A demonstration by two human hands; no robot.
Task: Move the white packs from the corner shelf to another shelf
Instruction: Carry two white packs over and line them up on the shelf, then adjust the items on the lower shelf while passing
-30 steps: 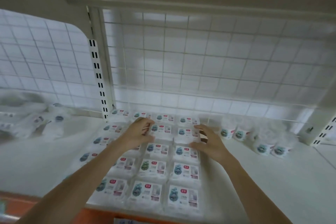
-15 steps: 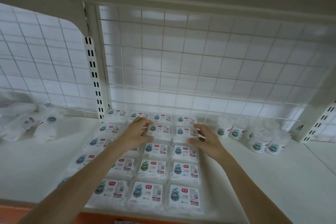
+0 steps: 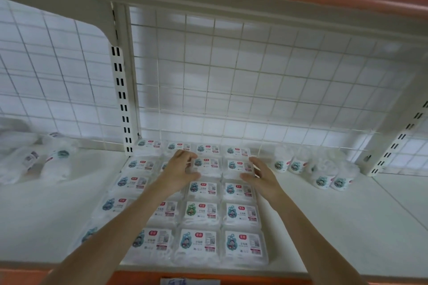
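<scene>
Loose plastic bags (image 3: 34, 159) heaped at far left of the white shelf (image 3: 347, 227), blurred. Slotted upright post (image 3: 121, 99) next, wire grid back panel (image 3: 254, 81) behind. White packs (image 3: 201, 213) laid flat in a tight grid on the shelf, from post to front edge. Left hand (image 3: 180, 169) over the back rows, fingers (image 3: 185, 154) curled down onto a pack; gripping or only touching, cannot tell. Right hand (image 3: 261, 174) at the grid's right edge, fingers spread wide and relaxed, holding nothing. Small round tubs (image 3: 322, 173) clustered at right near the second post (image 3: 393, 141).
</scene>
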